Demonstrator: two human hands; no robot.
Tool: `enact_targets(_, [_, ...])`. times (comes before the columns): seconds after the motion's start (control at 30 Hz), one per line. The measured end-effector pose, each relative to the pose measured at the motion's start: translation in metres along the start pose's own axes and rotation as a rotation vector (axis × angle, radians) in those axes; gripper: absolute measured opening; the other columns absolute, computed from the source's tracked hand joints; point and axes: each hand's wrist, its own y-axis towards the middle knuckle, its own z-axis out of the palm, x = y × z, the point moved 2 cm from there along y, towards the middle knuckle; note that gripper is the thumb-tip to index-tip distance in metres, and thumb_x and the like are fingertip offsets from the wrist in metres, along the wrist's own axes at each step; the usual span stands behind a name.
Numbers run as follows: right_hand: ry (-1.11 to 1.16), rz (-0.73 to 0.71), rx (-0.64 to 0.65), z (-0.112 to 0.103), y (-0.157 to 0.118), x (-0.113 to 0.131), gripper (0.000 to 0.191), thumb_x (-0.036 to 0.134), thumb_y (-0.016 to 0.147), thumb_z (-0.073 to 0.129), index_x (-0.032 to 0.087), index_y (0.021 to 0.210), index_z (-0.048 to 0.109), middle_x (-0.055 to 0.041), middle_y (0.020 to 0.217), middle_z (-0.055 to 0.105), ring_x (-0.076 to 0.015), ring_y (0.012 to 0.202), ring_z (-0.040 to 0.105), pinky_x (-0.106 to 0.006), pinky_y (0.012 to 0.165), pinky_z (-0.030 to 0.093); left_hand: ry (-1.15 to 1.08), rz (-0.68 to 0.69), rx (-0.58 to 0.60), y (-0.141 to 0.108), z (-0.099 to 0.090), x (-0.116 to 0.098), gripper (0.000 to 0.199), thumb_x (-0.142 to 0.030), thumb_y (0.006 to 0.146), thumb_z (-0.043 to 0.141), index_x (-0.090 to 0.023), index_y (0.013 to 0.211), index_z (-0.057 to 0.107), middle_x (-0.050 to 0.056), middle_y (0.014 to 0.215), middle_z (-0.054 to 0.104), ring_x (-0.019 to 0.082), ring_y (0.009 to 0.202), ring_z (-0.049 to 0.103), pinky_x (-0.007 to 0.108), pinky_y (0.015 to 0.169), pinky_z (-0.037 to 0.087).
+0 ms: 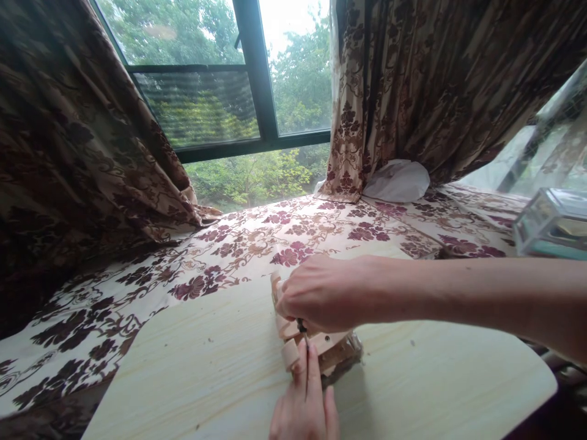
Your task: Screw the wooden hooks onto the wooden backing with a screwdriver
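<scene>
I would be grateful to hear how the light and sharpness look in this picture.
Head view: sky glares white through the window; the left curtain is dark; a soft shadow falls on the board; the wooden piece looks slightly blurred.

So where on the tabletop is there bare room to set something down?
Left of the wooden assembly, toward the floral cloth, the tabletop is bare except for specks; likewise right of it, nearside of the right forearm. Crowded: the assembly itself, with right hand and left hand on it.
</scene>
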Motion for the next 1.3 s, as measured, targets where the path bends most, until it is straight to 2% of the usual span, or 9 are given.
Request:
enact_targets(0.1, [0.005,-0.017,-0.013,0.004,0.003,-0.001,0.012,0.006,0.077,0.053,0.011,0.075,0.064,-0.0051,0.073,0.064,-0.0093,0.053,0.041,-0.027,0.049,0.024,0.001,0.007,0.007,-0.001,0.000,0.000,0.064,-0.012,0.086,0.036,-0.026,0.141,0.005,0.005,0.135,0.047,0.012,0.077,0.064,0.023,0.060,0.049])
enact_targets(0.3, [0.011,0.099,-0.060,0.013,0.006,-0.003,0.017,0.026,0.081,0.057,0.012,0.076,0.065,-0.0057,0.066,0.061,-0.0114,0.053,0.041,-0.027,0.049,0.025,-0.007,-0.005,0.021,-0.002,0.002,0.000,0.063,-0.013,0.087,0.036,-0.026,0.141,0.007,0.005,0.137,0.045,0.012,0.078,0.064,0.025,0.060,0.048])
enact_targets(0.43, [-0.036,0.066,0.018,0.006,0.002,0.002,0.010,0.013,0.079,0.055,0.012,0.075,0.064,-0.0046,0.069,0.062,-0.0102,0.051,0.039,-0.028,0.047,0.023,-0.011,0.003,0.009,-0.001,0.001,0.000,0.063,-0.013,0.087,0.035,-0.026,0.142,0.005,0.005,0.137,0.044,0.013,0.087,0.064,0.025,0.061,0.048])
enact_targets(0.53, [-0.051,-0.013,-0.024,0.005,0.002,0.005,0.014,0.004,0.077,0.051,0.012,0.075,0.063,-0.0048,0.076,0.064,-0.0093,0.052,0.039,-0.028,0.046,0.023,-0.016,0.008,-0.008,-0.002,0.001,0.000,0.064,-0.014,0.088,0.037,-0.027,0.142,0.005,0.005,0.138,0.044,0.013,0.088,0.064,0.024,0.062,0.048])
enact_targets(0.67, [-0.021,-0.046,-0.086,0.011,0.007,0.006,0.012,0.007,0.074,0.052,0.013,0.070,0.061,-0.0023,0.066,0.061,-0.0100,0.048,0.037,-0.027,0.044,0.023,-0.015,0.013,-0.007,-0.003,0.002,0.000,0.063,-0.013,0.088,0.035,-0.025,0.142,0.004,0.006,0.137,0.045,0.013,0.088,0.064,0.024,0.065,0.048])
enact_targets(0.83, [-0.030,0.093,-0.011,0.009,0.005,0.002,0.010,0.019,0.074,0.056,0.014,0.069,0.062,-0.0033,0.061,0.059,-0.0112,0.047,0.037,-0.028,0.043,0.023,-0.007,0.024,-0.018,-0.001,-0.001,0.000,0.062,-0.012,0.089,0.035,-0.024,0.142,0.007,0.005,0.137,0.044,0.012,0.093,0.063,0.023,0.065,0.048])
enact_targets(1.07, [-0.022,-0.001,0.012,-0.001,-0.002,0.005,0.016,0.004,0.078,0.049,0.012,0.082,0.062,-0.0025,0.071,0.063,-0.0087,0.048,0.036,-0.027,0.043,0.023,0.002,0.034,-0.029,0.001,-0.006,-0.001,0.064,-0.011,0.089,0.035,-0.023,0.143,0.003,0.005,0.136,0.046,0.012,0.099,0.061,0.024,0.067,0.048])
enact_targets(1.17, [-0.014,-0.018,-0.047,0.005,0.002,0.007,0.011,0.011,0.081,0.051,0.012,0.082,0.062,-0.0027,0.071,0.063,-0.0092,0.048,0.037,-0.027,0.043,0.023,0.004,0.033,-0.032,0.000,-0.004,-0.001,0.065,-0.012,0.089,0.036,-0.022,0.143,0.001,0.007,0.135,0.047,0.012,0.094,0.063,0.025,0.065,0.048])
enact_targets(1.3, [-0.035,0.097,-0.069,0.009,0.003,0.004,0.013,0.022,0.080,0.055,0.013,0.075,0.061,-0.0027,0.062,0.060,-0.0106,0.046,0.037,-0.027,0.043,0.022,0.017,0.030,-0.032,-0.001,-0.001,0.000,0.065,-0.012,0.089,0.035,-0.021,0.143,0.000,0.009,0.135,0.046,0.013,0.089,0.064,0.026,0.064,0.048])
